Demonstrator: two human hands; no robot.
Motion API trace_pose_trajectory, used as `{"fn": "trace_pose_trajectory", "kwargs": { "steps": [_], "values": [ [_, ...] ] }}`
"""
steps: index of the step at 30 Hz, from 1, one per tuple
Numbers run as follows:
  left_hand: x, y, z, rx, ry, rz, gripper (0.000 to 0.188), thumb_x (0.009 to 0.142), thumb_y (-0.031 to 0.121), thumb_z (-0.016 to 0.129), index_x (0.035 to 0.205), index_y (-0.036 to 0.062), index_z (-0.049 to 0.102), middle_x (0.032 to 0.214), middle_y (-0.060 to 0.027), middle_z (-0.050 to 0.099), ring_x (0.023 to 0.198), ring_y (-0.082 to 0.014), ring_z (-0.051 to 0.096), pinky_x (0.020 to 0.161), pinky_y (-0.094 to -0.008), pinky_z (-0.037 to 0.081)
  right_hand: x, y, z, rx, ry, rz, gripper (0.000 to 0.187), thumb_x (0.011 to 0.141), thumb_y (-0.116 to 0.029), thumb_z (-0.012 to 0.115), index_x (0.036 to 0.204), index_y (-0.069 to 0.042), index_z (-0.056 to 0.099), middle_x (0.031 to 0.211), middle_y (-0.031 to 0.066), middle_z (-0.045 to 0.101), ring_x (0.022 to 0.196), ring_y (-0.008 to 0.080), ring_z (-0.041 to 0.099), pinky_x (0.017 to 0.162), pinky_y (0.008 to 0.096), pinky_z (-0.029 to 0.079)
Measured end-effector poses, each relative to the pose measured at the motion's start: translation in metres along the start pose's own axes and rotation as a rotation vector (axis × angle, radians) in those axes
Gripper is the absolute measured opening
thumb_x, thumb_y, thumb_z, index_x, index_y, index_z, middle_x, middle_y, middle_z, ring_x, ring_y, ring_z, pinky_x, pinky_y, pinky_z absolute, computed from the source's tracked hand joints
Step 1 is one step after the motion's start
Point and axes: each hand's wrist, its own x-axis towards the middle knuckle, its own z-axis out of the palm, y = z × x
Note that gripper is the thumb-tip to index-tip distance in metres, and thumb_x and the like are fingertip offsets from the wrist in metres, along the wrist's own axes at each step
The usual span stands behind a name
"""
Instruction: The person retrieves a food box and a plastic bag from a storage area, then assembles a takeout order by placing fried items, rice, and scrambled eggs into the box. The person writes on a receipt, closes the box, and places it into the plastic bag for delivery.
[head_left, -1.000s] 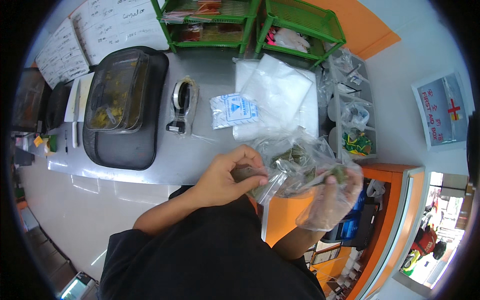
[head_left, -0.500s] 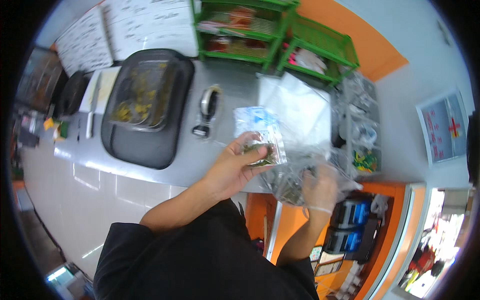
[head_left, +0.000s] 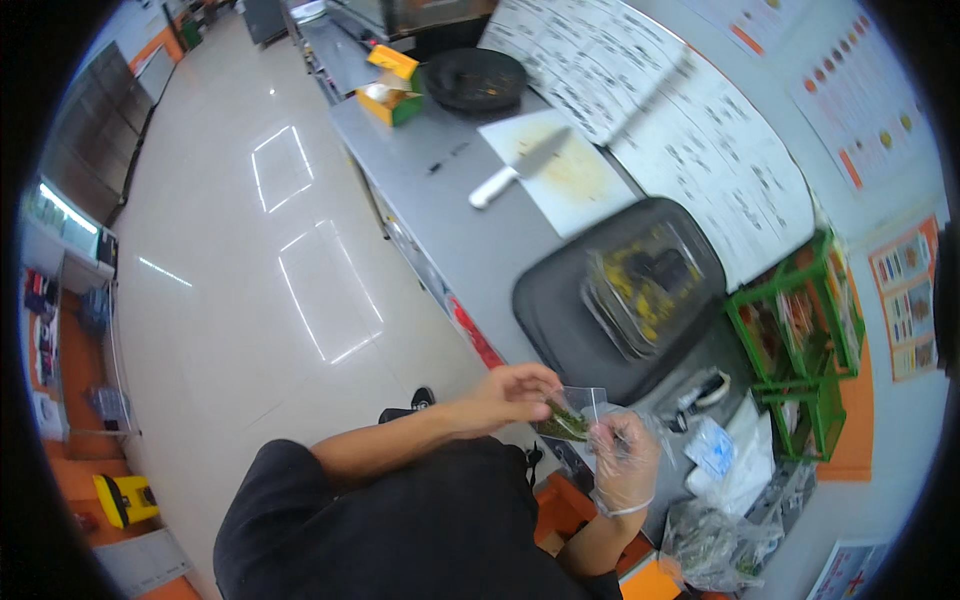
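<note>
Clear plastic forms the small, flat zip bag of green, leafy matter [head_left: 567, 422], which is suspended between the person's two hands, just in front of the dark-clothed torso and near the edge of the grey metal worktable [head_left: 450, 225]. The bare left hand [head_left: 515, 395] pinches the bag's left side between thumb and fingers. The right hand [head_left: 625, 462], covered by a thin, transparent glove, has its fingers curled at the bag's right edge; whether they pinch the film or merely touch it cannot be told. Beyond the hands, on the worktable, lies a black, round-cornered tray [head_left: 545, 305] bearing a clear, rectangular plastic container with yellow pieces [head_left: 645, 290]. Beside the tray is a white, rectangular cutting board [head_left: 590, 195]; across it rests the blade of a white-handled knife [head_left: 495, 187], the handle projecting past the board's edge. A black, round pan [head_left: 475, 80] and a yellow-and-green open carton [head_left: 390, 95] stand farther along. To the right of the gloved hand are a black tape dispenser [head_left: 690, 402], a blue-and-white plastic packet [head_left: 710, 447] touching white plastic sheets [head_left: 750, 450], and a large, crumpled transparent bag with green contents [head_left: 715, 545]. Green plastic racks [head_left: 812, 425] stand behind these.
</note>
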Motion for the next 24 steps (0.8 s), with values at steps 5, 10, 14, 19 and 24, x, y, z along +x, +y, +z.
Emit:
{"fn": "trace_pose_trajectory", "kwargs": {
  "steps": [5,10,14,19,24],
  "values": [
    [-0.074,0.079,-0.130,-0.011,0.492,0.123,0.021,0.093,0.020,0.066,0.111,0.0094,0.060,0.113,-0.0041,0.061,0.105,-0.0155,0.058,0.090,-0.0338,0.046,0.110,-0.010,0.113,0.108,-0.278,-0.098,0.017,0.084,-0.018,0.072,0.080,-0.003,0.063,0.067,0.0031,0.057,0.059,0.0137,0.056,0.053,0.0300,0.044],
    [-0.100,0.121,-0.249,0.009,0.935,0.153,0.009,0.095,0.021,0.062,0.100,0.0140,0.060,0.100,0.0000,0.063,0.095,-0.0114,0.059,0.082,-0.0295,0.045,0.168,-0.022,0.192,0.183,-0.333,-0.085,0.014,0.086,-0.012,0.072,0.086,-0.001,0.063,0.069,0.0023,0.059,0.065,0.0105,0.055,0.060,0.0285,0.046],
    [-0.068,0.160,-0.312,0.070,1.053,0.136,0.007,0.094,0.021,0.061,0.095,0.0151,0.059,0.093,0.0016,0.062,0.090,-0.0111,0.058,0.080,-0.0286,0.044,0.216,-0.028,0.236,0.079,-0.381,-0.061,0.014,0.089,-0.013,0.072,0.087,-0.003,0.063,0.077,0.0002,0.059,0.069,0.0104,0.056,0.064,0.0265,0.046],
    [0.000,0.243,-0.400,0.474,1.154,0.265,0.013,0.095,0.021,0.061,0.098,0.0082,0.062,0.093,-0.0016,0.064,0.088,-0.0126,0.060,0.080,-0.0295,0.047,0.298,0.034,0.308,0.292,-0.380,0.082,0.020,0.097,-0.024,0.061,0.094,-0.005,0.059,0.090,0.0043,0.065,0.079,0.0102,0.056,0.073,0.0283,0.047],
    [0.085,0.352,-0.513,1.197,1.125,0.482,0.025,0.089,0.021,0.066,0.105,0.0011,0.062,0.100,-0.0128,0.067,0.094,-0.0247,0.063,0.087,-0.0362,0.049,0.372,0.009,0.385,0.427,-0.430,0.249,0.021,0.098,-0.025,0.060,0.101,-0.005,0.052,0.108,0.0118,0.068,0.084,0.0146,0.063,0.074,0.0300,0.052]
  ]
}}
